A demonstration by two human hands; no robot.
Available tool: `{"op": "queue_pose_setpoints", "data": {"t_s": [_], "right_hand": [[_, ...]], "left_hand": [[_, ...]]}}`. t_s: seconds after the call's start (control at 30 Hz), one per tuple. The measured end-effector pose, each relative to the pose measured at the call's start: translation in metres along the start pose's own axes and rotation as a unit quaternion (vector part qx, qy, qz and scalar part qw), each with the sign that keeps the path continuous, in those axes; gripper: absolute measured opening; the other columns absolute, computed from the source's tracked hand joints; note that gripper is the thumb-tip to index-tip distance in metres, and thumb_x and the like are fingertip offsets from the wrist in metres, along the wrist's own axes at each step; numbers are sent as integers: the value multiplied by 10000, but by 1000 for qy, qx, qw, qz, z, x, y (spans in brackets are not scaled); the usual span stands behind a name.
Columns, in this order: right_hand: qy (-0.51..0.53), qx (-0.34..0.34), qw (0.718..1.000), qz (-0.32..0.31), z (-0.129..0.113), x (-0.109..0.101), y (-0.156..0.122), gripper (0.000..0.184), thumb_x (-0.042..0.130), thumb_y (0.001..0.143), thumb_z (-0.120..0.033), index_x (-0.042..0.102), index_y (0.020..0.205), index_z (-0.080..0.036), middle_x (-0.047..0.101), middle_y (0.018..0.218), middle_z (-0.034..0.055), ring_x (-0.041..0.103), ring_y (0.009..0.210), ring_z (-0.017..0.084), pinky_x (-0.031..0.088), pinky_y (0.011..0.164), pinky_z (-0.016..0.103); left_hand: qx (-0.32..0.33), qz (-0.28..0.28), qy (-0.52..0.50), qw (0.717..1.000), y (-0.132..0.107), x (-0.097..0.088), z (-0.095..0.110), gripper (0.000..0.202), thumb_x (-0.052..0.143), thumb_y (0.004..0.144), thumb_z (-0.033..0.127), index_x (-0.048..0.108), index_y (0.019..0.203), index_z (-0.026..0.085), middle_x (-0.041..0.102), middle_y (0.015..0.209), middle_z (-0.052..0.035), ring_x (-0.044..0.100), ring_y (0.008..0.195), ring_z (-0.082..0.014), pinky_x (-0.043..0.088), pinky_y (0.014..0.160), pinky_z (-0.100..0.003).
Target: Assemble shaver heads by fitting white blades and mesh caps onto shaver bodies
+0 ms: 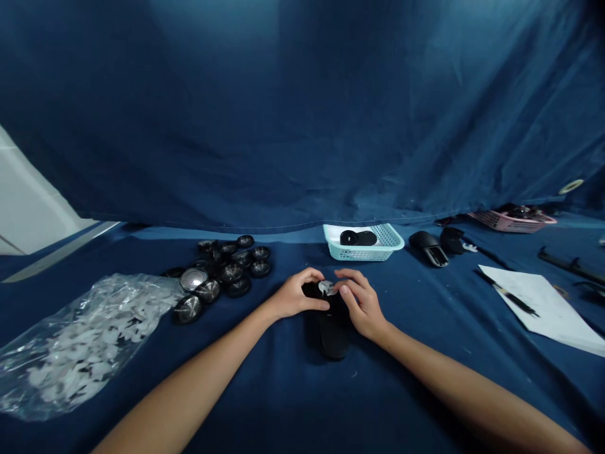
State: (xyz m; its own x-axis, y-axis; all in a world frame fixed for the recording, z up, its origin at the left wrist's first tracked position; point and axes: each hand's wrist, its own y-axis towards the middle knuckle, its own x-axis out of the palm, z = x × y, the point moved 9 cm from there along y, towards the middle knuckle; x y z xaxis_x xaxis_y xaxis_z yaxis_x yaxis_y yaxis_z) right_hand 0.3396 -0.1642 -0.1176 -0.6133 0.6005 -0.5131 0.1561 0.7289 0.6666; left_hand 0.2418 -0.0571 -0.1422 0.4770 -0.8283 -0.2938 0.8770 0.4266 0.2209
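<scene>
A long black plastic part with a round end lies on the blue cloth before me. My left hand curls around the round end from the left, thumb on the near side. A small white plastic piece sits at that round end, between my hands. From the right, the bent fingertips of my right hand close on the edge of the white piece. The fingers partly cover the round end, so its fit with the white piece cannot be made out.
Several black round cups are heaped at left beside a clear bag of white pieces. A light-blue basket holds a similar black part. Right are a black device, white paper and a pink basket. A blue curtain hangs behind.
</scene>
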Motion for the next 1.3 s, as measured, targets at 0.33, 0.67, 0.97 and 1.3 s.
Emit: {"op": "queue_pose_setpoints", "data": {"t_s": [0.33, 0.67, 0.97, 1.3], "right_hand": [[-83, -34, 990, -105, -9, 21, -1, 343, 340, 997, -366, 569, 1230, -262, 379, 1450, 99, 391, 1304, 287, 347, 1017, 490], [-3, 36, 998, -46, 10, 14, -1, 262, 372, 987, -342, 594, 1076, -235, 446, 1368, 107, 408, 1292, 284, 322, 1034, 499], [139, 81, 983, -92, 20, 24, 0, 388, 472, 967, -395, 395, 1315, -242, 491, 1305, 115, 537, 1158, 226, 446, 979, 409], [308, 112, 913, -242, 17, 43, -4, 972, 806, 718, -300, 187, 1468, -298, 399, 1408, 106, 465, 1246, 244, 328, 1087, 432]], "left_hand": [[7, -3, 11, 1000, 0, 0, 1, 559, 845, 642, 329, 562, 1103, 190, 602, 1102, -54, 561, 1105, -235, 403, 985, -368], [0, -25, 45, 999, -2, -4, 1, 609, 854, 624, 319, 551, 1139, 202, 624, 1139, -65, 570, 1123, -236, 396, 1005, -375], [-41, -126, 289, 948, -8, -32, 15, 584, 765, 701, 264, 567, 1251, 278, 613, 1238, -33, 553, 1144, -252, 397, 994, -372], [-90, -144, 451, 877, -11, -34, 24, 506, 725, 643, 287, 620, 1138, 291, 527, 1069, -29, 596, 869, -222, 450, 730, -301]]}}
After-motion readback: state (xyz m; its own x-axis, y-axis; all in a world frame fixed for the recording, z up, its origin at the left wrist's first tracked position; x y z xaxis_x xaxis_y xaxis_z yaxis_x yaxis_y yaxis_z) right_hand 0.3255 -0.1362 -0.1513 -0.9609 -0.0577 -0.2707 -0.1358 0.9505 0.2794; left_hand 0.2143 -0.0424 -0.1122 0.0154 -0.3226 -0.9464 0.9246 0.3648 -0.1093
